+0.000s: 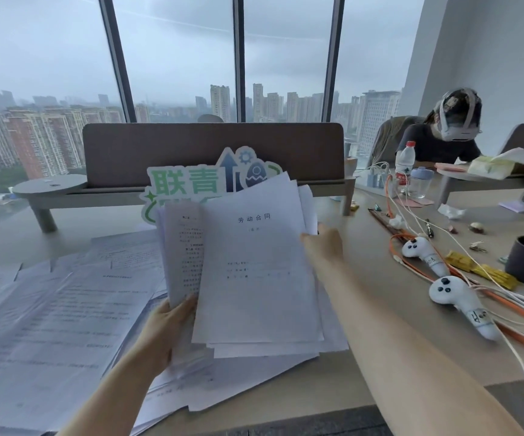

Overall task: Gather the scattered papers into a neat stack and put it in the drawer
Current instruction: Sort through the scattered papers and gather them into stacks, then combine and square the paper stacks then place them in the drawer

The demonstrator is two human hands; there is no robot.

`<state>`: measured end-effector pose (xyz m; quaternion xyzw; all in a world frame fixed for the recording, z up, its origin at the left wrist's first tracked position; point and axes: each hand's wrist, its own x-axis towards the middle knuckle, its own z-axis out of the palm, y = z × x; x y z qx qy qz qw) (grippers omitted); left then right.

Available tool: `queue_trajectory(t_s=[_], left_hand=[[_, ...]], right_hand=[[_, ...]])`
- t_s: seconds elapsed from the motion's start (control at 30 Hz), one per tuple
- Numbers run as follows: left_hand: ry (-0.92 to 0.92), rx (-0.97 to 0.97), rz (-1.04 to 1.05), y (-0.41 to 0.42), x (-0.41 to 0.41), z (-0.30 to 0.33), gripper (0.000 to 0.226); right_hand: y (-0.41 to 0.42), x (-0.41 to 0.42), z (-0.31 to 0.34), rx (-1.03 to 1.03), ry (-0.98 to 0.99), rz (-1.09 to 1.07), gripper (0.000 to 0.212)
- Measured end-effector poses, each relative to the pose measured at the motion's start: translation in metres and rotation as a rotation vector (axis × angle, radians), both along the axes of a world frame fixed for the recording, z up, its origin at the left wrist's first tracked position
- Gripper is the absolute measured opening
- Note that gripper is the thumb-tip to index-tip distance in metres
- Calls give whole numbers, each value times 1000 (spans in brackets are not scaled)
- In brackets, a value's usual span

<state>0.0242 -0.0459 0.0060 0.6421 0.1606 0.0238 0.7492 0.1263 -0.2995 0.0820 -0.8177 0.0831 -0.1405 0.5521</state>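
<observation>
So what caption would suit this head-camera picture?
Both hands, left and right, lift a fanned bundle of printed sheets above more scattered papers.

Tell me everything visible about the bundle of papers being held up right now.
The held bundle is several white printed sheets, fanned and uneven, raised above the desk. The front sheet carries a short centred title and a few lines lower down; one behind shows dense text. The left hand pinches its lower left corner and the right hand grips the upper right edge. More loose sheets lie beneath.
</observation>
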Motion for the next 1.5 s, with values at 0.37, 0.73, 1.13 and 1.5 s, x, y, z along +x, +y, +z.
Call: queue_trajectory(t_s=[0.37, 0.73, 1.13, 1.5], left_hand=[[-47, 49, -115, 1, -3, -1, 29], [-428, 321, 98, -26, 19, 45, 9], [-261, 264, 102, -50, 14, 10, 6], [-118, 267, -122, -125, 51, 30, 25]], right_hand=[[20, 4, -54, 293, 315, 230, 17], [31, -13, 15, 379, -325, 46, 32], [11, -59, -63, 182, -92, 237, 26], [-81, -35, -50, -148, -30, -109, 16]])
